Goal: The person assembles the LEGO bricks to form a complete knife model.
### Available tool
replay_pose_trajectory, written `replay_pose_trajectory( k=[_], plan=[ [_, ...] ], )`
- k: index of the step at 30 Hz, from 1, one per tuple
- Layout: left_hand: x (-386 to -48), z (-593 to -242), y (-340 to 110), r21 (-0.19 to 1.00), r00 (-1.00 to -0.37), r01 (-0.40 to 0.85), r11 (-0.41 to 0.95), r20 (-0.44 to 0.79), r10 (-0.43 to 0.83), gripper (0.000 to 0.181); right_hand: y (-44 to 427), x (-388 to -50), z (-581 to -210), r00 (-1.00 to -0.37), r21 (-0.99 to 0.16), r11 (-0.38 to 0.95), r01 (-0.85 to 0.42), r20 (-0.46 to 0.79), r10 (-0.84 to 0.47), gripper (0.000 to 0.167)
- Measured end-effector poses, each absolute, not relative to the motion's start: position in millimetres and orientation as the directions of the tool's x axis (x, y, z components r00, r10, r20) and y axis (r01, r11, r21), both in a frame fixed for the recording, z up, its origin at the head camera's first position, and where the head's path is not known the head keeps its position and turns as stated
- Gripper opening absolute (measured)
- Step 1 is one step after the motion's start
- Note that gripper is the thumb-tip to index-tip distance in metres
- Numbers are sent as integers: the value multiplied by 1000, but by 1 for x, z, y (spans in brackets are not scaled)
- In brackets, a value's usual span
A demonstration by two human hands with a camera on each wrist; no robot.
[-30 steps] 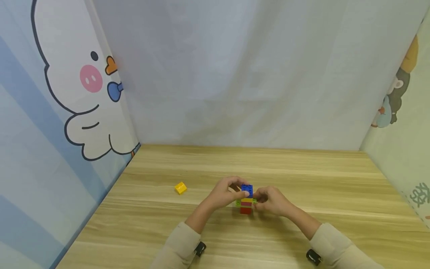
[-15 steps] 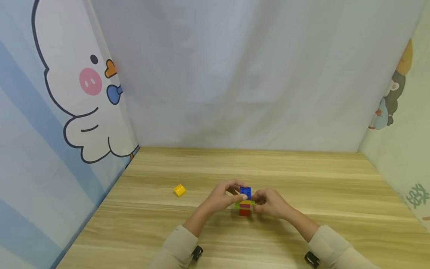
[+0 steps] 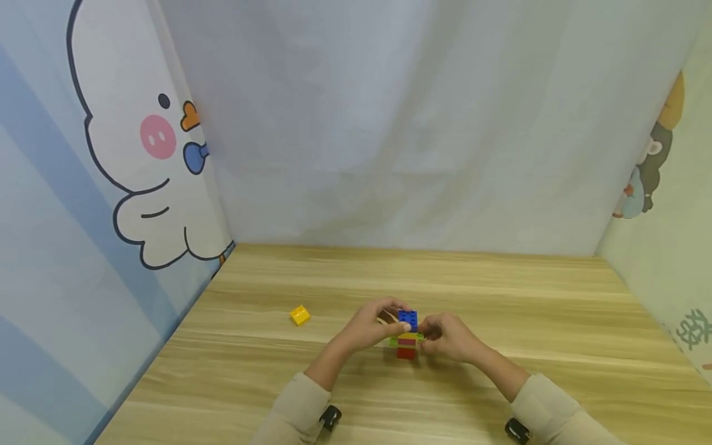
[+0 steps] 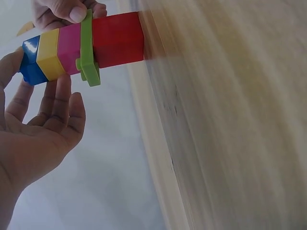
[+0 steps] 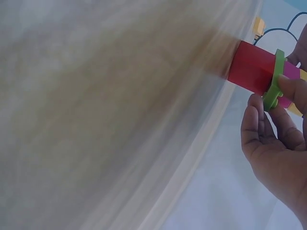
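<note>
Your left hand [image 3: 367,324] pinches studded blue plastic brick [image 3: 408,317]; right hand [image 3: 455,340], green plastic plate [image 4: 87,45] below it. Likely seating; next: press squarely.

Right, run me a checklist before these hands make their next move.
1. Stack upright on the table: ok, red block at the bottom.
2. Left hand steadying the top: ok, thumb on the blue block.
3. Right hand holding lower down: ok, at the green piece.
4. Blue block pressed fully home: cannot tell.
5. A hand free for the loose yellow block: not ok, both are at the stack.
</note>
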State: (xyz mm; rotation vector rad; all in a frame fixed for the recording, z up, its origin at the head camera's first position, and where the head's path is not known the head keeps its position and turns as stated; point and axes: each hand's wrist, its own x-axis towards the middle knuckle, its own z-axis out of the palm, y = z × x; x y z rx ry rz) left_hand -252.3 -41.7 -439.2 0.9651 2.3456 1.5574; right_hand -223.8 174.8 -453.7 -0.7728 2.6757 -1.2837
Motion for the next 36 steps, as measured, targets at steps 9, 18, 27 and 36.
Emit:
replay_pose_trajectory(
  k=[9, 18, 27, 36],
  plan=[
    [-246, -443, -49, 884, -793, 418, 209, 243, 558, 38, 173, -223, -454, -878, -758, 520, -394, 143, -457, 21],
    [-243, -450, -65, 867, -809, 431, 250, 249, 532, 41, 173, -223, -454, -882, -755, 529, -387, 135, -452, 18],
    [-245, -449, -81, 833, -799, 469, 293, 259, 543, 35, 175, -223, -454, -884, -756, 533, -379, 125, -451, 20],
    [-249, -449, -103, 823, -816, 456, 340, 234, 528, 36, 176, -222, -453, -886, -756, 539, -371, 113, -450, 23]
  ],
)
